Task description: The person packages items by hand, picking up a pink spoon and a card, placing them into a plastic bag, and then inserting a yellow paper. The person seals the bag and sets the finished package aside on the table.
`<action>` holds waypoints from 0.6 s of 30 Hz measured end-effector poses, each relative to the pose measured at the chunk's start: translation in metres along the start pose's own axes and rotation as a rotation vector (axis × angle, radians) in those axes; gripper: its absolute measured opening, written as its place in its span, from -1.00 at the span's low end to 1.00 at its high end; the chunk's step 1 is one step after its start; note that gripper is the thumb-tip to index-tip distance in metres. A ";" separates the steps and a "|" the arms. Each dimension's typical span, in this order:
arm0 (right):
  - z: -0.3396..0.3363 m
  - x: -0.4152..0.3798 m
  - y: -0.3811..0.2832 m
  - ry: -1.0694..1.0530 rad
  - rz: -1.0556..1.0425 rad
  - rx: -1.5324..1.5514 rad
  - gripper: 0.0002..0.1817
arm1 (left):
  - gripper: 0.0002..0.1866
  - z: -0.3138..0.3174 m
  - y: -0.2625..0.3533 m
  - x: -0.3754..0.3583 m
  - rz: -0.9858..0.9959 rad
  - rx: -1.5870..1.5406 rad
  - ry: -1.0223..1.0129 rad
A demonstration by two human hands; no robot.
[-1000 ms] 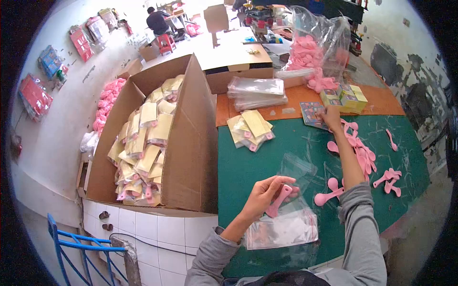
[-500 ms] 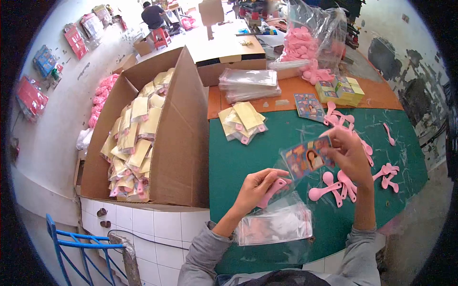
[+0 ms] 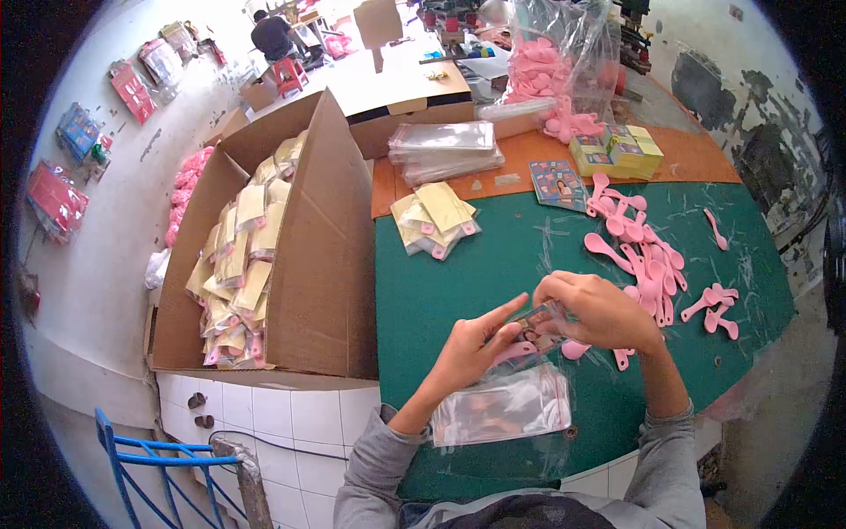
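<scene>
My left hand (image 3: 467,357) is closed, thumb and fingers holding a pink spoon (image 3: 514,353) whose handle shows below the thumb. A colourful printed card (image 3: 534,330) with a picture of a person lies between my hands, with clear plastic film around it. My right hand (image 3: 601,310) pinches the card's right side, fingers bent down over it. Just beneath both hands, a stack of clear plastic bags (image 3: 502,407) rests on the green table (image 3: 458,300). Loose pink spoons (image 3: 650,278) lie in a pile to the right of my right hand.
A big cardboard box (image 3: 326,256) at left holds packed spoons with yellow cards. Several finished packs (image 3: 436,219) lie on the table. Behind are clear bags (image 3: 445,148), card stacks (image 3: 617,152), another printed card (image 3: 557,184) and a sack of spoons (image 3: 539,75). A person (image 3: 271,35) sits far back.
My right hand has brought the printed card down and left to my left hand, where it now overlaps the clear film and the spoon. The view has shifted slightly.
</scene>
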State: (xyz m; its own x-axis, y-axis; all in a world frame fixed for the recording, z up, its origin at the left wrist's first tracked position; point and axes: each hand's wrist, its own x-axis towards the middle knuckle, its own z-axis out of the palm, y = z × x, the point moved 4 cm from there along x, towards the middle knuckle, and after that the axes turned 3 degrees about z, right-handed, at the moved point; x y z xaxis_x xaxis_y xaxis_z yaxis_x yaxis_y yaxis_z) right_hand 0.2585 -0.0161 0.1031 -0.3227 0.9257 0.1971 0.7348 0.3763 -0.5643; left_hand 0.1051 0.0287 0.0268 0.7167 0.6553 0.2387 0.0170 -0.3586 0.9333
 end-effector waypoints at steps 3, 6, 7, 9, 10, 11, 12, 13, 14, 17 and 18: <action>0.002 0.001 0.007 0.006 -0.074 0.108 -0.88 | -0.46 -0.003 0.005 -0.002 -0.116 0.110 -0.074; -0.005 0.004 0.013 0.019 0.073 0.187 -0.88 | -0.41 -0.008 0.006 -0.003 -0.121 0.066 -0.102; -0.008 0.005 0.016 0.042 0.151 0.197 -0.86 | -0.41 -0.013 0.001 -0.004 -0.139 0.036 -0.126; -0.010 0.004 0.036 0.071 0.302 0.291 -0.83 | -0.41 -0.024 -0.010 -0.006 -0.154 -0.133 -0.079; -0.010 0.004 0.046 0.074 0.349 0.344 -0.83 | -0.41 -0.031 -0.017 -0.006 -0.150 -0.268 -0.009; -0.011 0.005 0.052 0.077 0.395 0.396 -0.82 | -0.42 -0.038 -0.021 -0.006 -0.144 -0.402 0.061; -0.010 0.006 0.051 -0.010 0.418 0.492 -0.82 | -0.42 -0.045 -0.022 -0.006 -0.167 -0.514 0.103; -0.009 0.009 0.047 0.026 0.400 0.558 -0.81 | -0.43 -0.047 -0.022 -0.006 -0.187 -0.522 0.124; -0.005 0.011 0.042 0.062 0.382 0.622 -0.80 | -0.44 -0.048 -0.022 -0.006 -0.207 -0.531 0.145; -0.001 0.013 0.044 0.095 0.443 0.703 -0.83 | -0.49 -0.044 -0.028 -0.007 -0.257 -0.522 0.104; 0.000 0.013 0.047 0.096 0.483 0.712 -0.85 | -0.50 -0.040 -0.030 -0.007 -0.271 -0.511 0.073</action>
State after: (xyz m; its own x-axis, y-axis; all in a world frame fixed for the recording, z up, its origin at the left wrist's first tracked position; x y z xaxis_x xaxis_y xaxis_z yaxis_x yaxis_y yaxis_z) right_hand 0.2890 0.0133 0.0790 0.0034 0.9894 -0.1450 0.2196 -0.1422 -0.9652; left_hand 0.0713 0.0618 0.0075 0.6837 0.7293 -0.0262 -0.1580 0.1831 0.9703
